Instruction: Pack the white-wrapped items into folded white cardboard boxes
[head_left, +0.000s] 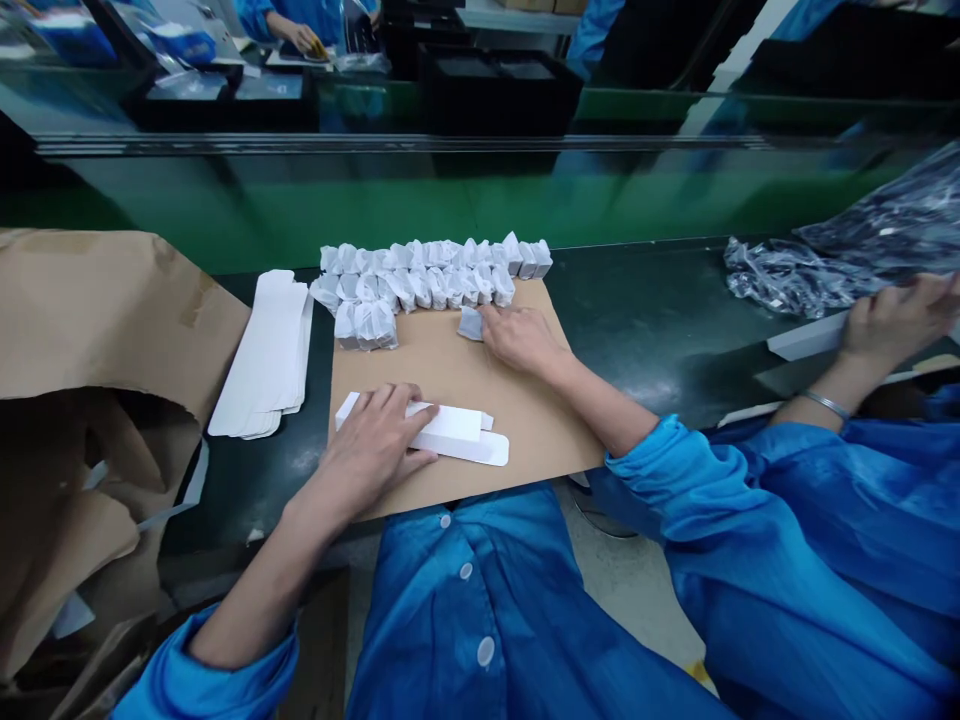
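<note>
My left hand [381,432] is closed around a long white carton [457,424], which lies on a brown cardboard sheet [427,365]. An end flap of this carton sticks out to the right. Farther up the sheet, my right hand [521,338] has its fingers on a small grey-white wrapped packet [471,324]; its thumb is partly hidden. Rows of similar wrapped packets [416,275] line the sheet's far edge, with a shorter group [365,326] in front at the left.
Flat white cartons [262,350] are stacked left of the sheet, beside a large open brown paper bag [97,320]. Clear plastic bags [840,250] lie far right, near a co-worker's hand [892,325] on a white carton. Black bins [495,90] stand beyond the green barrier.
</note>
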